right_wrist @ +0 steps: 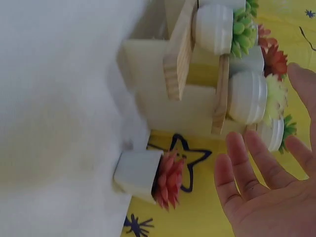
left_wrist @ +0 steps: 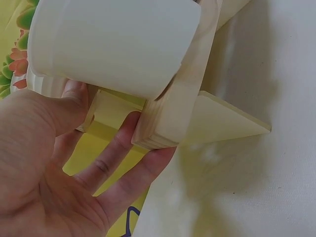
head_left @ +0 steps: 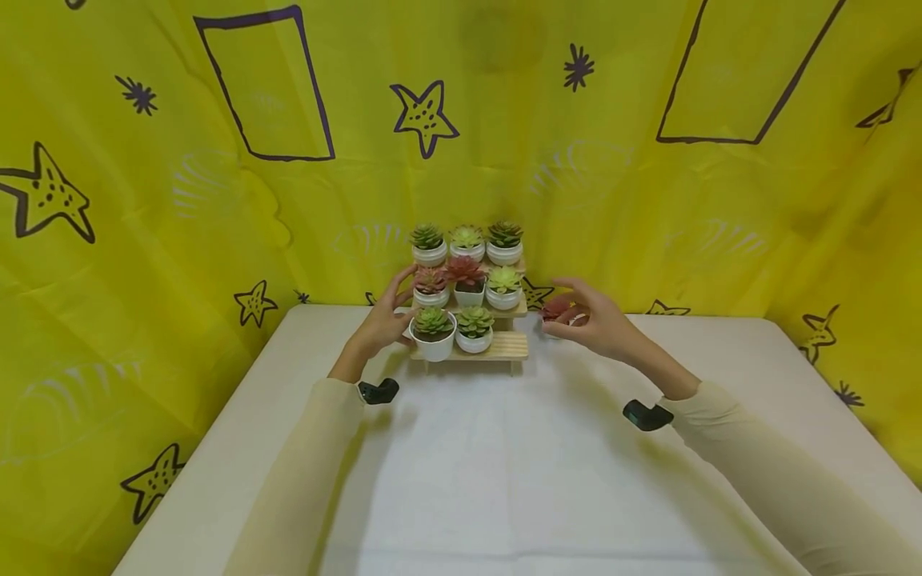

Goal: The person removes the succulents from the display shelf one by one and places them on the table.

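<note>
A three-step wooden stand (head_left: 504,346) holds several small potted artificial succulents. My left hand (head_left: 380,324) is at its left side; in the left wrist view its fingertips (left_wrist: 160,155) touch the end of the front step, close under a white pot (left_wrist: 113,44). The thumb reaches up behind that pot. My right hand (head_left: 594,318) hovers to the right of the stand with its fingers spread and nothing in them. A red succulent in a square white pot (right_wrist: 138,170) stands alone on the table, apart from the right fingers in the right wrist view and partly hidden behind them in the head view.
The front step carries two green succulents (head_left: 433,324) at its left and middle, with bare wood at its right. A white-covered table (head_left: 461,464) extends in front. Close behind the stand hangs a yellow curtain (head_left: 490,192) with starfish drawings.
</note>
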`<state>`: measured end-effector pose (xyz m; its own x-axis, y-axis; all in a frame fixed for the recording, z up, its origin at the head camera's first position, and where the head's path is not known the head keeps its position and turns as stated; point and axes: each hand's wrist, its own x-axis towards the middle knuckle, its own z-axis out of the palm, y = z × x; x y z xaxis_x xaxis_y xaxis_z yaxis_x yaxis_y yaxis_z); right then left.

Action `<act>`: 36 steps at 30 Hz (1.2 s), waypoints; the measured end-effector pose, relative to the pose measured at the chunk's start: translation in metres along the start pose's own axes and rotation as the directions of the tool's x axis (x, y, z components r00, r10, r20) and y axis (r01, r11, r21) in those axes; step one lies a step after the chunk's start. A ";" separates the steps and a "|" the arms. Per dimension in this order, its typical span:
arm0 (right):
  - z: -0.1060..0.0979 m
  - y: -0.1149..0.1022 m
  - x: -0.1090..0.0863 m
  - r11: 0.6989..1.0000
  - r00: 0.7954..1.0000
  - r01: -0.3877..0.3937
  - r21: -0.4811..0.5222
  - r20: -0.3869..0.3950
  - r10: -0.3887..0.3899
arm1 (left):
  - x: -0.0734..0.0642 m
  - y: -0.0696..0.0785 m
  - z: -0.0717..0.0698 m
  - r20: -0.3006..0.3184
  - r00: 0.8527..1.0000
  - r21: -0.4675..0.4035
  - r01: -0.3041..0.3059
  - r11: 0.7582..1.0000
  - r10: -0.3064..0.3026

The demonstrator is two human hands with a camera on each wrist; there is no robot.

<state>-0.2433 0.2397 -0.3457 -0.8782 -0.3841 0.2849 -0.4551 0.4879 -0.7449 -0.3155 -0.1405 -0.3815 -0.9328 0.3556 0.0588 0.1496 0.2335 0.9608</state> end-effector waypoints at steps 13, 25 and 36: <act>0.037 -0.007 0.005 0.993 0.999 -0.005 0.115 0.044 0.000 | -0.002 -0.002 0.002 0.010 1.000 -0.007 -0.005 1.000 0.005; 0.061 -0.015 0.012 0.993 0.999 -0.028 0.118 0.049 0.023 | -0.003 0.001 0.000 -0.002 1.000 0.009 0.012 1.000 -0.012; 0.082 -0.017 0.021 0.990 0.999 -0.042 0.134 0.004 0.041 | -0.001 -0.001 0.000 0.010 1.000 -0.016 -0.022 1.000 0.022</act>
<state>-0.2419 0.1586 -0.3765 -0.8956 -0.3671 0.2513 -0.3945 0.3943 -0.8300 -0.3144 -0.1415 -0.3825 -0.9262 0.3692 0.0770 0.1644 0.2115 0.9635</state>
